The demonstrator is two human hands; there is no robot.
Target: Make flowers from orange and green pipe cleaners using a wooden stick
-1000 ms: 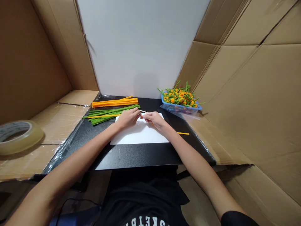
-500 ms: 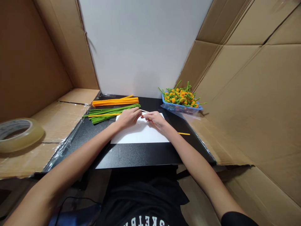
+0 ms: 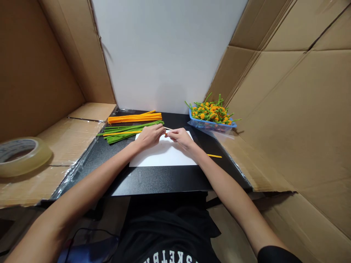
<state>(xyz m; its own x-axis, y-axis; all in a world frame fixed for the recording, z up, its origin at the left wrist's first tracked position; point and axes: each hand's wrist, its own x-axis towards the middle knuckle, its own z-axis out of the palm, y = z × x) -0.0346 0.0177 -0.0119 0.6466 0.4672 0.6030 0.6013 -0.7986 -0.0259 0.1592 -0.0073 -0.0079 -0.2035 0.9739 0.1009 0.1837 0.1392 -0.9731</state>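
My left hand point(image 3: 151, 135) and my right hand point(image 3: 181, 137) are close together over the far part of a white sheet point(image 3: 164, 157). Between their fingertips shows a small bit of orange pipe cleaner point(image 3: 166, 135), pinched by both. A thin pale stick point(image 3: 168, 128) pokes out just beyond the fingers; which hand holds it is hidden. Beside my left hand lie green pipe cleaners point(image 3: 117, 138) with one yellow-orange strand point(image 3: 122, 134) across them. Behind these is a bundle of orange pipe cleaners point(image 3: 134, 118).
A blue basket point(image 3: 212, 126) of orange and green pipe-cleaner pieces stands at the back right. One orange strand point(image 3: 214, 156) lies right of my right forearm. A tape roll point(image 3: 41, 157) rests on cardboard at left. Cardboard walls flank the black table point(image 3: 164, 180).
The orange strand that trailed under my right hand no longer shows there. My right fingers have shifted slightly; both hands stay in nearly the same place.
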